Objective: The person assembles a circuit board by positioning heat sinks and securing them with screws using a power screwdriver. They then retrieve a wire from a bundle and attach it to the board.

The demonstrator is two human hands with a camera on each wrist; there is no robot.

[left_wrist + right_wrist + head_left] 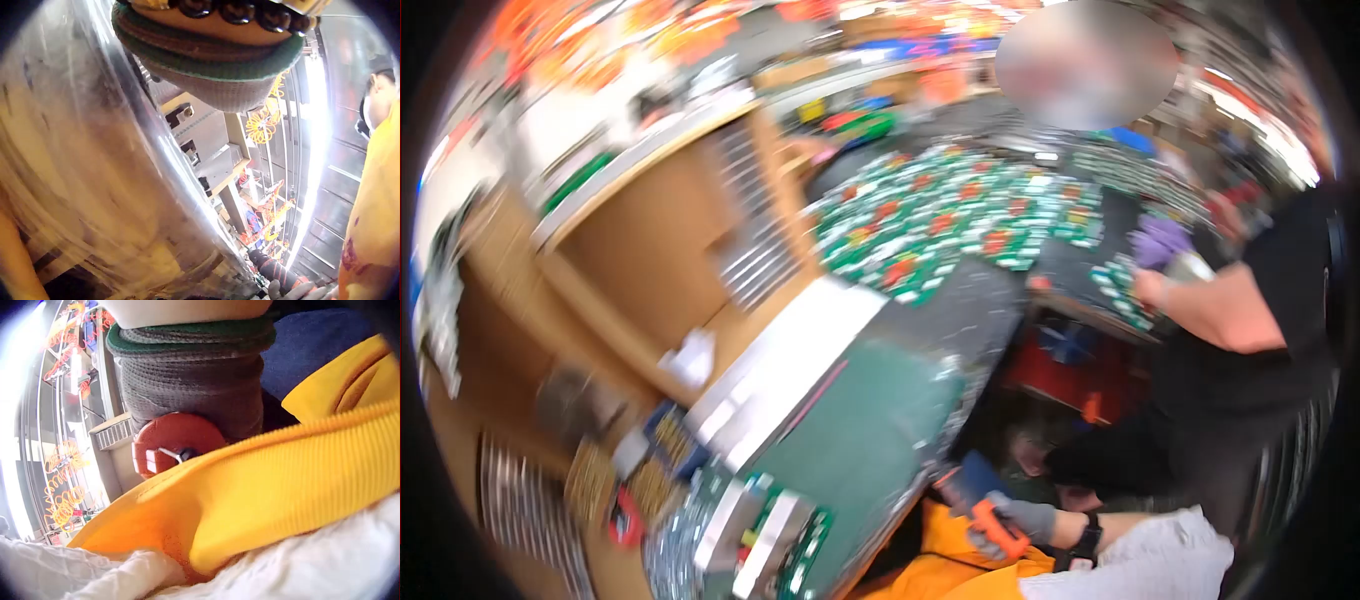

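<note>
My right hand (1028, 518), in a grey glove, grips an orange power tool (998, 530) low in front of my orange top. In the right wrist view the tool's round red-orange end (178, 447), with a small wire loop, shows beyond the glove cuff; the fingers are hidden there. My left hand (215, 81) wears a grey glove with a green cuff under a bead bracelet. Its fingers are out of sight behind the glove, beside a shiny, curved-looking surface (106, 150). Green circuit boards with white parts (775, 535) lie at the near left in the head view.
A green mat (870, 400) covers the bench, with many circuit boards (950, 215) spread farther back. Wooden shelving (640, 250) stands left. Another person (1240, 320) works at the right over boards. A red tape roll (626, 518) lies at lower left.
</note>
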